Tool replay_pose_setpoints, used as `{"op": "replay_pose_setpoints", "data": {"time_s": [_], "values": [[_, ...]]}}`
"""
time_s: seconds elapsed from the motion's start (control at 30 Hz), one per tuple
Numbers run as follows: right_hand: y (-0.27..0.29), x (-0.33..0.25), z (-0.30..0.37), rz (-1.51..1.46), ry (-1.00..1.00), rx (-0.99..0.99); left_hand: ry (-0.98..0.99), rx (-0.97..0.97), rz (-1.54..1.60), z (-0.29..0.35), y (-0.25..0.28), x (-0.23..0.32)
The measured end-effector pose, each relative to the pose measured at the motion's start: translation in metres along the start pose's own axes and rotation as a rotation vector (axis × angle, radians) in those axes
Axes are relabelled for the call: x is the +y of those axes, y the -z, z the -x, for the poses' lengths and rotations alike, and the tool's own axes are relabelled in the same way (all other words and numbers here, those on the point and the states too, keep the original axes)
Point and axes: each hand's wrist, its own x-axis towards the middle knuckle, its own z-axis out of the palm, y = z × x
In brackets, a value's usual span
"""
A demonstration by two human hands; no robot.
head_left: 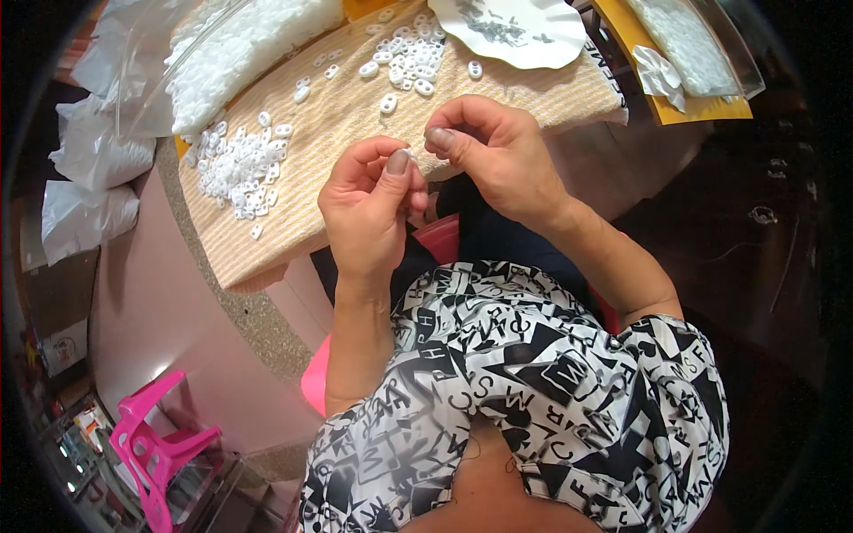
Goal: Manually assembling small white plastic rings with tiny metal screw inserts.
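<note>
Above the near edge of the cloth-covered table, my left hand pinches a small white plastic piece between thumb and forefinger; the fingers hide most of it. Close beside it, my right hand is closed in a pinch, thumb against forefinger, and what lies between the tips is too small to make out. Just beyond the hands sits a loose white oval two-hole piece. Farther back lies a pile of such two-hole pieces. A second pile of small white pieces spreads over the cloth to the left.
A white wavy-rimmed plate with small grey bits stands at the back. Clear bags of white pieces lie at the back left and back right. White plastic bags hang left. A pink stool stands at lower left.
</note>
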Motion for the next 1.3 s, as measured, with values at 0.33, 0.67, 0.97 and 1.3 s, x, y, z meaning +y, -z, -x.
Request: {"op": "replay_pose_setpoints", "data": {"time_s": [0.33, 0.67, 0.97, 1.3], "values": [[-0.006, -0.001, 0.004, -0.113, 0.037, 0.06, -0.032, 0.055, 0.031, 0.003, -0.011, 0.006], [-0.01, -0.008, 0.007, -0.198, -0.07, -0.008, -0.08, 0.1, -0.118, 0.007, -0.014, 0.008], [-0.009, -0.009, 0.008, -0.156, -0.073, -0.03, -0.094, 0.091, -0.202, 0.008, -0.013, 0.007], [-0.008, -0.009, 0.007, -0.065, 0.005, -0.041, -0.09, 0.111, -0.249, 0.01, -0.015, 0.007]]}}
